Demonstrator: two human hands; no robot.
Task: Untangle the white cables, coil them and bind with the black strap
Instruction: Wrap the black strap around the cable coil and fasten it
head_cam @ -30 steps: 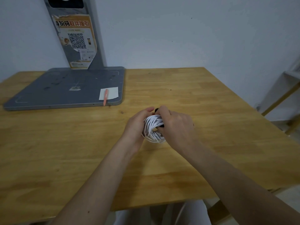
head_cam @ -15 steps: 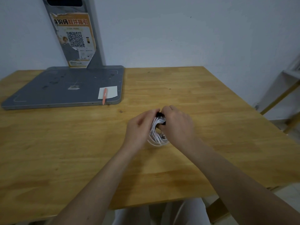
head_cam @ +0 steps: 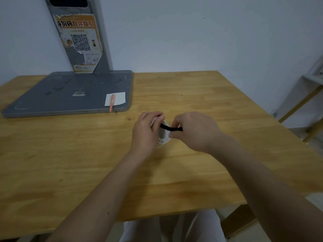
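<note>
Coiled cables [head_cam: 163, 137] are gripped by the left hand [head_cam: 146, 131] above mid-tabletop [head_cam: 201, 95]; the strap [head_cam: 170, 128], stretched rightward from the coil, is pinched by the right hand [head_cam: 194, 131].

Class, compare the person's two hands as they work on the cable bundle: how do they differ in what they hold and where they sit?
The left hand grips the coiled white cables; the right hand pinches the black strap and draws it sideways. The left hand lies against the coil, hiding much of it; the right hand sits just beside it, linked by the strap. Both hover over the wooden table.
</note>
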